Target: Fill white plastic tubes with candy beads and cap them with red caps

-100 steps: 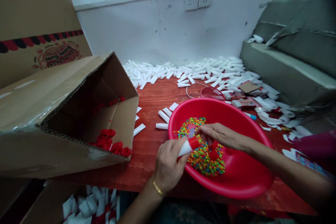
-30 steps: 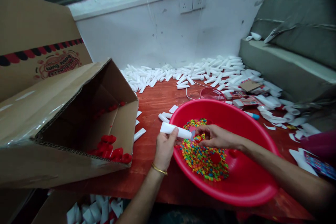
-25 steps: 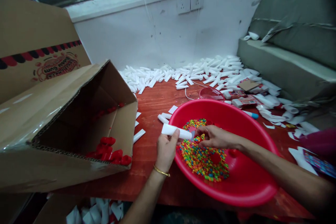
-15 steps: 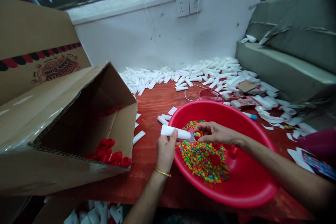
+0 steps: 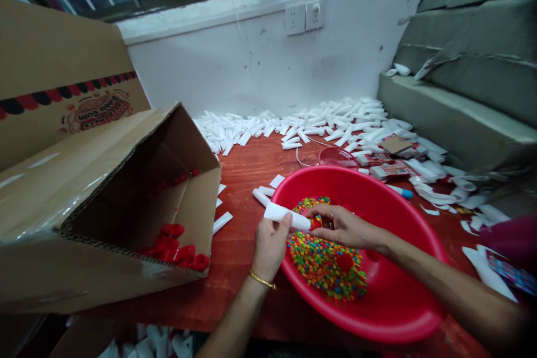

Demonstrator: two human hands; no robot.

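Observation:
My left hand [image 5: 271, 243] is closed around a white tube [image 5: 287, 216], holding it nearly level over the left rim of a red basin [image 5: 403, 291]. At the tube's right end my right hand [image 5: 338, 226] pinches a small red cap [image 5: 314, 224], which meets the tube's mouth. How far the cap is on the tube cannot be made out. Below both hands, small multicoloured candies [image 5: 327, 268] lie heaped in the basin. Another red cap [image 5: 344, 261] rests among the candies.
An open cardboard box [image 5: 138, 207] on the left holds several red caps [image 5: 172, 243]. White tubes [image 5: 251, 128] are piled along the wall. A red mesh basket [image 5: 338, 158] stands behind the basin; small printed boxes [image 5: 392, 169] and a phone [image 5: 512, 271] lie on the right.
My right hand has brought the red cap, which showed candies inside, against the tube's end. The gap between them has closed. The view has shifted slightly.

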